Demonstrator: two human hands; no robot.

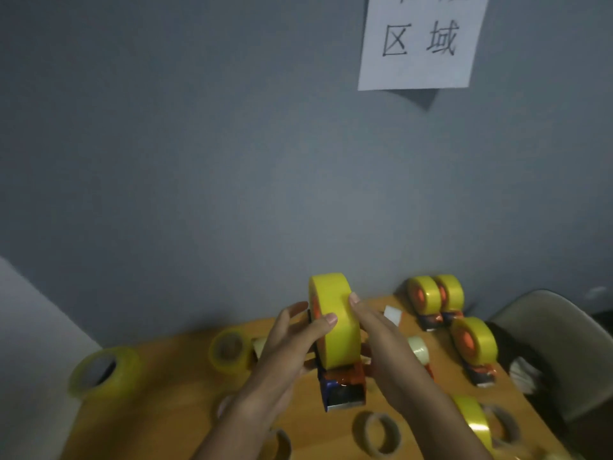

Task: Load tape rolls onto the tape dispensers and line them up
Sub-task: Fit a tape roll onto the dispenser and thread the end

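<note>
Head cam, lower center: my left hand (288,346) and right hand (381,340) both gripped the yellow tape roll (335,317), fingers curled round its rim, roll seated on the dispenser (343,388) held above the counter (185,386). Three loaded dispensers (447,313) stood at right; loose rolls (102,371) lay at left.

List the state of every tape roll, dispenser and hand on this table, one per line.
Held yellow tape roll: mounted on the held dispenser.
Orange-and-blue tape dispenser: lifted, gripped by both hands.
Left hand: gripping roll.
Right hand: holding roll's right side.
Three loaded dispensers: standing at right.
Loose yellowish tape roll: unloaded, at left.
Empty cardboard core: lying on the wooden table.
</note>
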